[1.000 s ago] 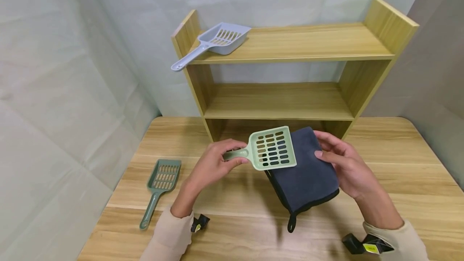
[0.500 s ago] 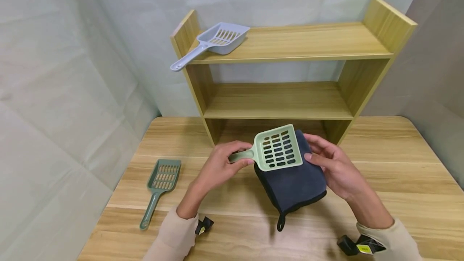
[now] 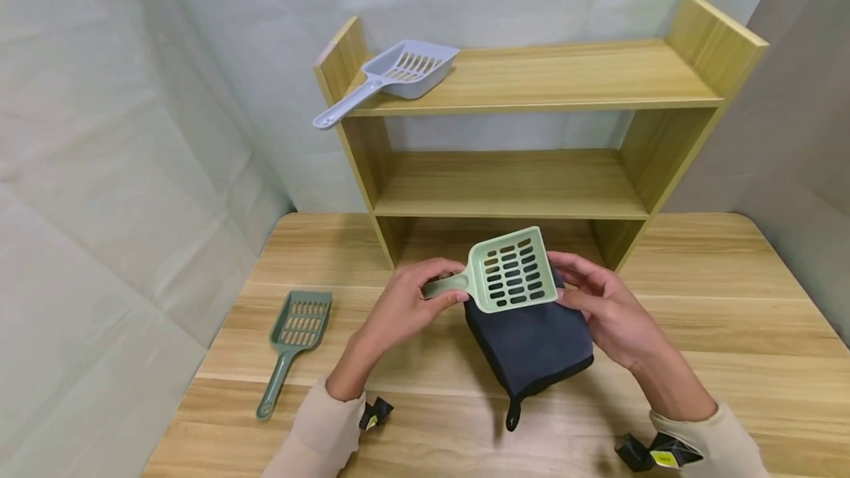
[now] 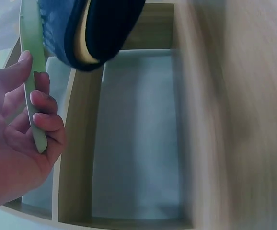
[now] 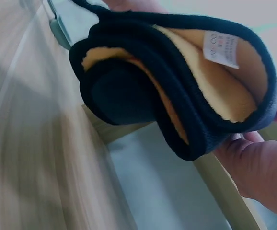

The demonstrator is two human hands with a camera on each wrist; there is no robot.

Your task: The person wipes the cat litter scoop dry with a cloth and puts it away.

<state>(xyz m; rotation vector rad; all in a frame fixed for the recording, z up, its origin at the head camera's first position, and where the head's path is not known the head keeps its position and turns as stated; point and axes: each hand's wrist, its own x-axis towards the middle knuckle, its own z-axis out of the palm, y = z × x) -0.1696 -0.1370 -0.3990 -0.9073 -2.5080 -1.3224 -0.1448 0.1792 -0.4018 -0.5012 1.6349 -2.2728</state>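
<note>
My left hand (image 3: 408, 305) pinches the handle of a light green litter scoop (image 3: 477, 275), its slotted blade pointing right. In the left wrist view, several fingers curl round the scoop's handle. My right hand (image 3: 614, 319) grips a folded dark blue cloth (image 3: 538, 345) with black edging and a hanging loop. The cloth lies behind and below the scoop's blade, which covers its upper part. My right thumb is at the blade's right edge. From the right wrist view, the cloth (image 5: 129, 91) shows an orange-yellow inner side and a white label (image 5: 221, 49).
A dark green litter scoop (image 3: 299, 323) lies on the wooden table (image 3: 425, 419) at the left. A wooden shelf unit (image 3: 511, 205) stands at the back. On its top board sits a lilac-grey scoop (image 3: 405, 72), handle overhanging the left front. Pale fabric walls (image 3: 133, 168) surround the table.
My right hand has brought the cloth leftward, farther behind the scoop's blade. My left hand has shifted slightly right with the scoop. The other two scoops stay where they were.
</note>
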